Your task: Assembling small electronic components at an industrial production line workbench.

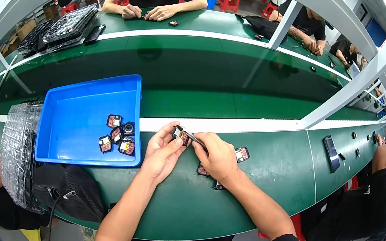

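Note:
Over the green bench (262, 189), my left hand (158, 157) pinches a small electronic module (182, 135) with a black housing and a reddish circuit board. My right hand (221, 158) grips a slim dark tool (199, 143), which looks like tweezers, its tip at the module. Fingers partly cover both. By my right hand lie similar modules: one (242, 154) beyond it, another (202, 170) just below its fingers, and a third (219, 185) partly hidden by the wrist. To the left, a blue bin (69, 125) holds several more modules (116, 134).
Plastic-wrapped trays (19, 145) and a black bag (67, 189) sit beside the bin. A phone-like device (331, 152) lies at the right. White posts (355, 91) rise beyond the bench. Across the green belt (185, 70), people work; others sit close on both sides.

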Tool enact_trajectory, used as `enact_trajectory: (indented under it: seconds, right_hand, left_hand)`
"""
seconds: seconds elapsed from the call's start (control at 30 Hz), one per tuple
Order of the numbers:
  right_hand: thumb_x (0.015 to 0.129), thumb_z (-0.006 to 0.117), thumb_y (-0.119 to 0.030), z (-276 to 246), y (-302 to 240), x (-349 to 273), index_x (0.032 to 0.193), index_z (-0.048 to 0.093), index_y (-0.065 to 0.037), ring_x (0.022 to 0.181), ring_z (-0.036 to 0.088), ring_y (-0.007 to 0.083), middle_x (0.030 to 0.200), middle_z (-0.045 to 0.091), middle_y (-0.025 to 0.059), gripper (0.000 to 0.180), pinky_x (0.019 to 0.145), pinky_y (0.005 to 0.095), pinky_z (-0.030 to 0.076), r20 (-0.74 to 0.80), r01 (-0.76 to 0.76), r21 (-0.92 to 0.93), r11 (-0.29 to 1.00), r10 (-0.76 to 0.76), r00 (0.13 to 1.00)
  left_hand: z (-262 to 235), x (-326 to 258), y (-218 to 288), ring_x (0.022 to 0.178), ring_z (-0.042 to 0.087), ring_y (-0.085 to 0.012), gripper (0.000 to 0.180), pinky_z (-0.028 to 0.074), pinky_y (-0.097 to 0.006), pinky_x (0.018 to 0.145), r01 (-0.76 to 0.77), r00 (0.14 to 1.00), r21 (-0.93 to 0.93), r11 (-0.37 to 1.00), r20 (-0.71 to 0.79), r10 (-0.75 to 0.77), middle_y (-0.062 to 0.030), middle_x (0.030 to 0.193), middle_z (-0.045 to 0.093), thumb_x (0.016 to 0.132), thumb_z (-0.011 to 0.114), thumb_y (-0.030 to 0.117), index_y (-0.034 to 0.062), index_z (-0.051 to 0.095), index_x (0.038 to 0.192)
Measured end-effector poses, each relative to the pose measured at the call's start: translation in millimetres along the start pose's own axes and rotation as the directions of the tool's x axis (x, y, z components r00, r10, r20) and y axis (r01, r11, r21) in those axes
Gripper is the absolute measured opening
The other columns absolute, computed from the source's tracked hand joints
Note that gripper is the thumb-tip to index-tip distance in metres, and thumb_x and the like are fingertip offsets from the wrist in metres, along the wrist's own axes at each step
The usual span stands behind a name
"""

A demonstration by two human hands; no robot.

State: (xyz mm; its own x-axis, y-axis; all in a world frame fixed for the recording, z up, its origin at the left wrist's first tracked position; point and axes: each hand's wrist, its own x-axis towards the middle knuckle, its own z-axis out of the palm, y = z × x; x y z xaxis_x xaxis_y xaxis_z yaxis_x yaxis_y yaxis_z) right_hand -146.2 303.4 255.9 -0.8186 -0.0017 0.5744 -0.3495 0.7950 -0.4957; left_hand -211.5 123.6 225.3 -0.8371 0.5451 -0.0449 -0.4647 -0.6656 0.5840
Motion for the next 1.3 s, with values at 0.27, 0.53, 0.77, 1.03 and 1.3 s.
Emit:
enact_trajectory:
  seconds: [0.27, 0.53, 0.77, 1.03, 1.3]
  right_hand:
    - [0.093, 0.074, -0.009, -1.5, -0.4, 0.8, 0.112, 0.070, -0.007, 0.079, 0.073, 0.0306, 0.097, 0.073, 0.0092, 0.020, 0.065, 0.0409, 0.060, -0.027, 0.040, -0.019, 0.999, -0.040, 0.999]
    - [0.092, 0.076, -0.005, -0.7, -0.6, 1.6, 0.107, 0.070, -0.002, 0.070, 0.072, 0.0299, 0.091, 0.073, 0.0117, 0.016, 0.061, 0.0387, 0.057, -0.052, 0.063, -0.009, 0.998, -0.064, 0.997]
    - [0.095, 0.072, -0.007, -0.5, -0.9, -0.3, 0.109, 0.069, -0.005, 0.076, 0.073, 0.0331, 0.094, 0.073, 0.0116, 0.014, 0.064, 0.0424, 0.059, -0.030, 0.002, 0.047, 0.999, 0.000, 1.000]
    - [0.094, 0.074, -0.005, -0.6, 1.3, 0.4, 0.106, 0.071, -0.002, 0.072, 0.073, 0.0317, 0.090, 0.073, 0.0131, 0.013, 0.063, 0.0393, 0.058, -0.025, -0.011, 0.078, 0.997, 0.013, 1.000]
    - [0.095, 0.074, -0.005, 1.1, 0.3, 0.0, 0.105, 0.071, -0.002, 0.075, 0.073, 0.0320, 0.090, 0.073, 0.0133, 0.012, 0.065, 0.0395, 0.058, -0.023, -0.017, 0.078, 0.997, 0.019, 1.000]
  left_hand:
    - [2.6, 0.4, -2.2, 0.119, 0.066, -0.0247, 0.055, 0.053, -0.040, 0.108, 0.027, 1.000, 0.022, 0.999, 0.006, -0.028, -0.0119, 0.131, 0.063, 0.096, 0.072, -0.004, 0.0023, 0.051, 0.147]
    - [1.1, 0.2, -1.7, 0.120, 0.065, -0.0248, 0.055, 0.053, -0.040, 0.109, 0.014, 1.000, 0.019, 1.000, 0.004, -0.014, -0.0126, 0.132, 0.062, 0.096, 0.072, -0.004, 0.0025, 0.051, 0.147]
    - [1.6, 0.1, -1.2, 0.120, 0.065, -0.0240, 0.054, 0.053, -0.040, 0.108, 0.018, 1.000, 0.015, 1.000, 0.009, -0.018, -0.0118, 0.132, 0.062, 0.096, 0.072, -0.004, 0.0026, 0.052, 0.146]
    - [5.5, 0.1, -0.5, 0.119, 0.066, -0.0236, 0.052, 0.053, -0.040, 0.109, 0.005, 1.000, 0.020, 1.000, 0.011, -0.005, -0.0109, 0.131, 0.062, 0.097, 0.072, -0.004, 0.0018, 0.053, 0.144]
    - [6.2, -1.2, 2.8, 0.117, 0.066, -0.0227, 0.049, 0.054, -0.040, 0.109, 0.018, 1.000, 0.016, 1.000, 0.013, -0.018, -0.0096, 0.128, 0.062, 0.098, 0.070, -0.005, 0.0011, 0.054, 0.143]
